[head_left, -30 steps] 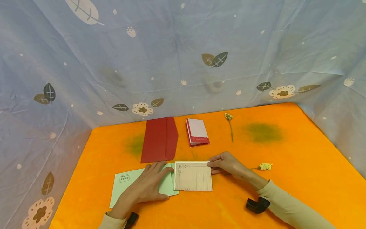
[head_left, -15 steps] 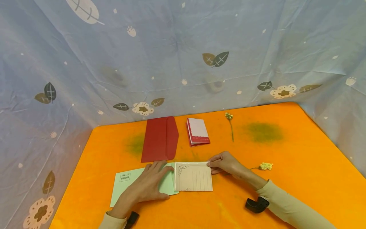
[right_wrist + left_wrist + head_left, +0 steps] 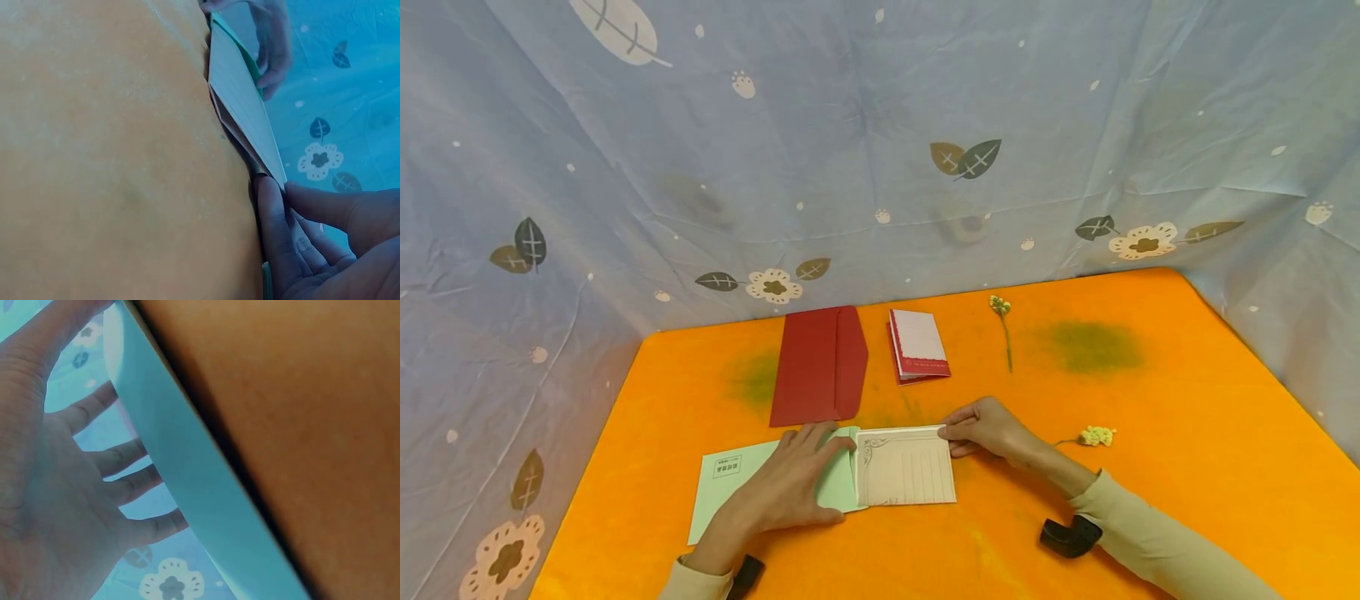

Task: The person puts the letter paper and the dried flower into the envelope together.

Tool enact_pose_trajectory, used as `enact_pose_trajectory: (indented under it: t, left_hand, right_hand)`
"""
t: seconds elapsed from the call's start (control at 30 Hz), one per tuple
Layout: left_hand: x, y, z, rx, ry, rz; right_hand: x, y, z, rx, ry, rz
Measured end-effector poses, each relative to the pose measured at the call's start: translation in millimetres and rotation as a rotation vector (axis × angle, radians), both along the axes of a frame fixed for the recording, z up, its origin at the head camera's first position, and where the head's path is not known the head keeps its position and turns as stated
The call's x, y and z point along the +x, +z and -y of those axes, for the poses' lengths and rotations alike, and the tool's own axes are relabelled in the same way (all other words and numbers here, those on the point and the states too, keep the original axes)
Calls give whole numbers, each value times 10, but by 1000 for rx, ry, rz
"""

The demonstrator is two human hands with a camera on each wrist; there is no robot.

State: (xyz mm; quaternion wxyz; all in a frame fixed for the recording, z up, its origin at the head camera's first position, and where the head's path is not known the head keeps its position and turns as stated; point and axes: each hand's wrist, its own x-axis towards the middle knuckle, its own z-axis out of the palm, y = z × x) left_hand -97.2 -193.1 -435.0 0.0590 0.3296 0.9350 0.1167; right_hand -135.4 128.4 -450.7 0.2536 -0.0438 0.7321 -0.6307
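Observation:
A pale green envelope (image 3: 718, 496) lies at the front left of the table. My left hand (image 3: 782, 487) rests across it with spread fingers, fingertips towards the far edge and thumb at the near edge; the palm hides its middle. A cream folded card (image 3: 910, 471) with lined printing and a scroll border overlaps the envelope's right end. With thumb and fingers, my right hand (image 3: 988, 429) pinches the card's upper right corner. In the right wrist view the card (image 3: 240, 100) stands slightly parted along its fold line. The left wrist view shows the green envelope's edge (image 3: 187, 469) beneath the fingertips.
Behind the hands lie a red envelope (image 3: 808, 367) and a small red-and-white folded card (image 3: 919, 346). Two yellow flower sprigs, one far sprig (image 3: 1004, 329) and one near sprig (image 3: 1096, 436), are on the right. A patterned curtain (image 3: 880, 167) encloses the orange table (image 3: 1000, 542).
The cream card has slid very slightly left over the envelope's end, and its back layer now shows along the top edge. My right hand moved left with it; the left hand stayed put.

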Motion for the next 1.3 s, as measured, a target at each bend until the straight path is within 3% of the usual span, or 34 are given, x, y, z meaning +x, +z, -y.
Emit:
enact_pose_trajectory:
  t: [0.47, 0.97, 1.3]
  left_hand:
    - [4, 2, 4, 0, 1, 7]
    - [-5, -7, 5, 2, 0, 9]
    - [1, -6, -6, 4, 10, 16]
  right_hand:
    - [-22, 10, 65, -3, 26, -25]
    - [-33, 0, 204, -1, -8, -32]
    - [-37, -35, 290, -24, 27, -19]
